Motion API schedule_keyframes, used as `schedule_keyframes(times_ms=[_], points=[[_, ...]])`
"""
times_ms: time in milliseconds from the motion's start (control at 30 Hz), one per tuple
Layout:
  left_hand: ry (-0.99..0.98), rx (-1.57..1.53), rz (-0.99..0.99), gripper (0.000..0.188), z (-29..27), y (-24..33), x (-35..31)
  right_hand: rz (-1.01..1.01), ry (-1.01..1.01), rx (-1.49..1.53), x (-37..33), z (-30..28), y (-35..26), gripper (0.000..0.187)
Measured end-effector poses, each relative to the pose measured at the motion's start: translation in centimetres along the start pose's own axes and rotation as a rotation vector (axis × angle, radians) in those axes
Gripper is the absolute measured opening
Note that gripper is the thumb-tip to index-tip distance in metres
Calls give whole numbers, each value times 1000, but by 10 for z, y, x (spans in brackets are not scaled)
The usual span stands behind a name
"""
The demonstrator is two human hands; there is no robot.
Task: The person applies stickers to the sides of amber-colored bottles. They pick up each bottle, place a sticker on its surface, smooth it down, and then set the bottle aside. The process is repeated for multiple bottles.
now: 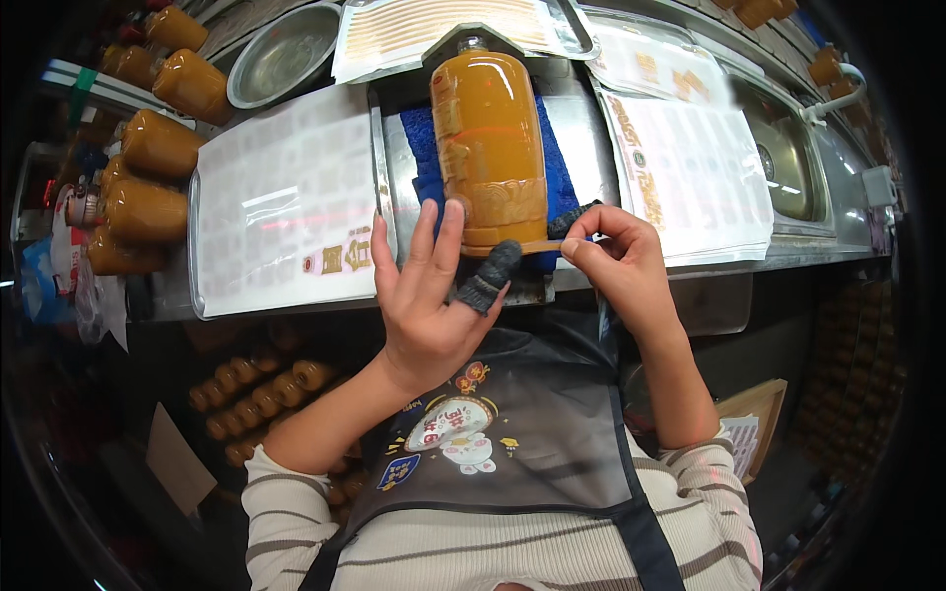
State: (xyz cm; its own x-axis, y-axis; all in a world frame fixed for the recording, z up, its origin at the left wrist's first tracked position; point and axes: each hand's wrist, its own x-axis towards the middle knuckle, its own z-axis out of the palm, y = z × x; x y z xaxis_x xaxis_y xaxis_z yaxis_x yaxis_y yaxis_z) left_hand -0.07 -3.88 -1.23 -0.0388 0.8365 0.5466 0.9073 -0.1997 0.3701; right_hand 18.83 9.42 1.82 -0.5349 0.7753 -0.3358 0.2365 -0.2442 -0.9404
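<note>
A glossy amber-brown bottle (498,118) with raised decoration lies on its side on a blue cloth (559,148), its neck pointing away from me. A narrow orange-gold strip (537,247) runs along the bottle's base edge and stretches out to the right. My right hand (626,261) pinches its free end between thumb and forefinger; a dark covering shows on one of its fingers. My left hand (434,305) is spread at the base's left side, and its grey-covered finger presses where the strip meets the bottle.
Sticker sheets lie on a tray at left (276,187) and in a stack at right (680,177). More amber bottles (148,212) stand at far left, near a metal bowl (286,54). Behind is a tray of strips (443,25); a sink (788,148) is at right.
</note>
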Motion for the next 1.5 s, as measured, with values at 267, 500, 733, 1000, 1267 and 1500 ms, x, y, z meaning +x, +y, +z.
schedule_keyframes(times_ms=[267, 500, 733, 1000, 1267, 1500], points=[[87, 4, -77, 57, 14, 0, 27, -56, -34, -100, 2, 6, 6, 7], [40, -181, -199, 52, 3, -14, -15, -36, -47, -17, -1, 5, 0, 6], [22, -106, -158, 38, 8, -4, -29, 5, -56, 46, 1, -1, 0, 7], [-5, 44, -6, 27, 0, 6, 8, -40, -18, 26, 4, 5, 4, 8], [68, -38, -116, 57, 14, -8, 21, -11, -66, 11, 6, 11, 8, 7], [25, -155, -215, 58, 5, -14, -22, -99, -23, -35, -2, 9, -1, 7]])
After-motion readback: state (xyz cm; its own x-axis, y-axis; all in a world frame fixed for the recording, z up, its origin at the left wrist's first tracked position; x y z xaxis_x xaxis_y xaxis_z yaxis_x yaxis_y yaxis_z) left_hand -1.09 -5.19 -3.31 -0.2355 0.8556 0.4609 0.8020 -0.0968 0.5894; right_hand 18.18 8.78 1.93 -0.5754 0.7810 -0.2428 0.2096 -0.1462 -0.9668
